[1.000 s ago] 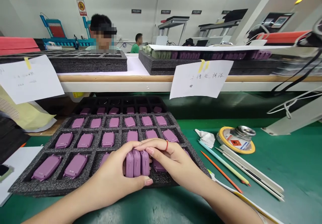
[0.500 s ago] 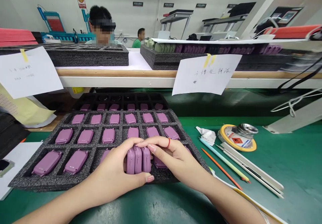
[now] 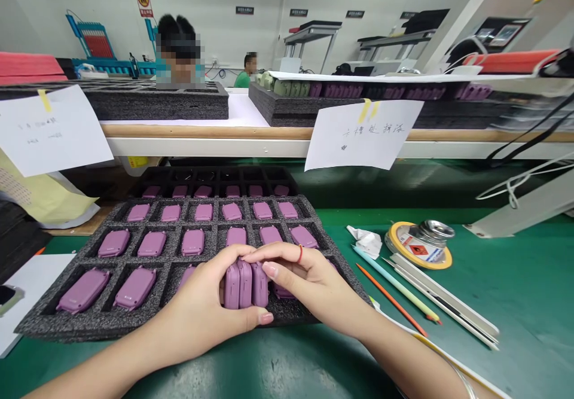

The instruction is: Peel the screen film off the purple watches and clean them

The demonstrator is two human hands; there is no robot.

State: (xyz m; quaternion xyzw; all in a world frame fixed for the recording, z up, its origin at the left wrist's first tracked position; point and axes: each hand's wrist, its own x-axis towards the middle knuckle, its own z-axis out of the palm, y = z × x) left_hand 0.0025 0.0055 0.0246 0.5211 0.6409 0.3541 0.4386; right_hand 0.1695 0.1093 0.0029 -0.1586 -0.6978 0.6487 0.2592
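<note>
A row of three purple watch cases [image 3: 244, 286] stands on edge between my hands, above the front of a black foam tray [image 3: 169, 282]. My left hand [image 3: 204, 300] is closed round them, thumb along the bottom and fingers over the top. My right hand [image 3: 314, 282], with a red ring, has its thumb on the upper corner of the rightmost case and its fingers over the top. That case stands slightly apart from the other two. More purple cases, such as one at the front left [image 3: 84, 290], lie singly in the tray's pockets; my hands hide some.
Right of the tray lie an orange stick [image 3: 392, 299], a pale blue-green brush [image 3: 394, 282], white tweezers or strips, a crumpled tissue and a yellow-rimmed tin [image 3: 430, 261]. A shelf edge [image 3: 206, 146] with hanging papers crosses ahead. Two people are beyond it.
My hands and the cases hold nearly the same position. The view has shifted slightly, so things at the right appear a little further left.
</note>
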